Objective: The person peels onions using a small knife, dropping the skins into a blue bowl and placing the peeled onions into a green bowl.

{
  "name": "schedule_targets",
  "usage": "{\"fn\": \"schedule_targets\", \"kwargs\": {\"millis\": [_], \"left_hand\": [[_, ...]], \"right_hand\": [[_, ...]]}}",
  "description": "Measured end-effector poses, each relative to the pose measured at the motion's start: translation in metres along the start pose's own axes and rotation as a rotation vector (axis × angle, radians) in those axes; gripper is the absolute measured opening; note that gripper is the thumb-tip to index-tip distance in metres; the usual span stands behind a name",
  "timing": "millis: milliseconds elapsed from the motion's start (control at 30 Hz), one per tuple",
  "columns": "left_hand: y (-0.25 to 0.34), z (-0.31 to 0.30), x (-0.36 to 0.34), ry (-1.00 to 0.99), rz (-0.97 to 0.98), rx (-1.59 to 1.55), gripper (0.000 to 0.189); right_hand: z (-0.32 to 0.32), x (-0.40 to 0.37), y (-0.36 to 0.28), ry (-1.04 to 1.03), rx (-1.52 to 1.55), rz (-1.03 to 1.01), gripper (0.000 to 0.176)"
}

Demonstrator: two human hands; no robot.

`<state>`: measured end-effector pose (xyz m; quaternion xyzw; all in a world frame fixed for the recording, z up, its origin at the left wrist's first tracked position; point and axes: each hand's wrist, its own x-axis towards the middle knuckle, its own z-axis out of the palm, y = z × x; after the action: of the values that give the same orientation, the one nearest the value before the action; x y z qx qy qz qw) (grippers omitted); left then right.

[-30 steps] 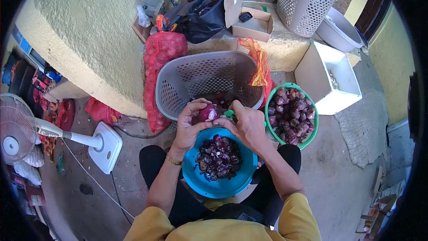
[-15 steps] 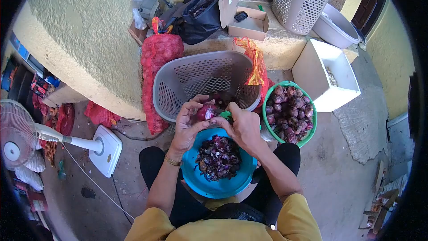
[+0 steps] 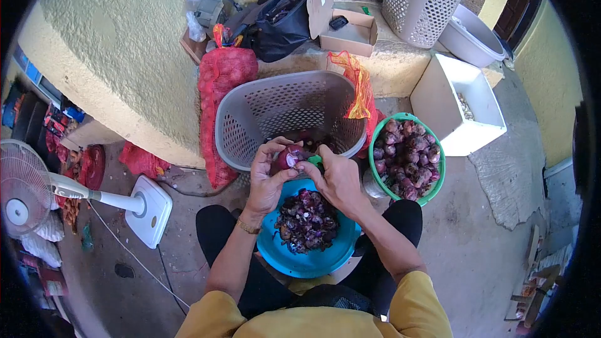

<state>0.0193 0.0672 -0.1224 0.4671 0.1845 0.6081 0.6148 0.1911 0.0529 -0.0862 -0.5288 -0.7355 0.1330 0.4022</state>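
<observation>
Above the near rim of the grey laundry basket, my left hand is closed around a red onion, a pale patch showing on its skin. My right hand grips a small green-handled knife against the onion's right side; the blade cannot be made out. Right below both hands, a blue basin between the knees holds a heap of purple onion skins and scraps. More onions lie deep in the basket, partly hidden by the hands.
To the right, a green-rimmed basket is full of red onions. Behind it stands a white box. A red mesh sack leans left of the grey basket. A fan and a white scale-like base are at left.
The onion has turned slightly in my left hand, and the right thumb and knife have shifted a little against it. Everything else stays put.
</observation>
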Motion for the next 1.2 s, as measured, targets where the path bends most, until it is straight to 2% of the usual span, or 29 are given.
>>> {"fn": "schedule_targets", "kwargs": {"millis": [333, 500, 700, 833, 900, 1100, 1200], "left_hand": [[0.000, -0.008, 0.001, -0.045, 0.009, 0.048, 0.054], [0.004, -0.006, 0.001, -0.062, -0.010, 0.055, 0.050], [-0.001, -0.005, -0.001, -0.046, -0.030, 0.033, 0.050], [0.000, -0.002, -0.002, -0.028, 0.001, 0.052, 0.050], [0.001, 0.001, -0.003, 0.010, 0.020, 0.078, 0.049], [-0.002, 0.003, -0.004, 0.014, 0.066, 0.110, 0.048], [0.000, 0.001, -0.003, -0.007, 0.061, 0.165, 0.048]], "right_hand": [[-0.007, 0.005, 0.004, -0.130, 0.239, 0.092, 0.047], [-0.012, 0.008, 0.006, -0.221, 0.337, 0.114, 0.038], [-0.010, 0.008, 0.012, -0.236, 0.377, 0.080, 0.035], [-0.003, 0.005, 0.013, -0.237, 0.494, 0.099, 0.035], [-0.003, 0.004, 0.010, -0.282, 0.563, 0.218, 0.038], [0.001, 0.002, 0.013, -0.333, 0.699, 0.302, 0.044], [-0.001, 0.002, 0.013, -0.279, 0.657, 0.240, 0.044]]}}
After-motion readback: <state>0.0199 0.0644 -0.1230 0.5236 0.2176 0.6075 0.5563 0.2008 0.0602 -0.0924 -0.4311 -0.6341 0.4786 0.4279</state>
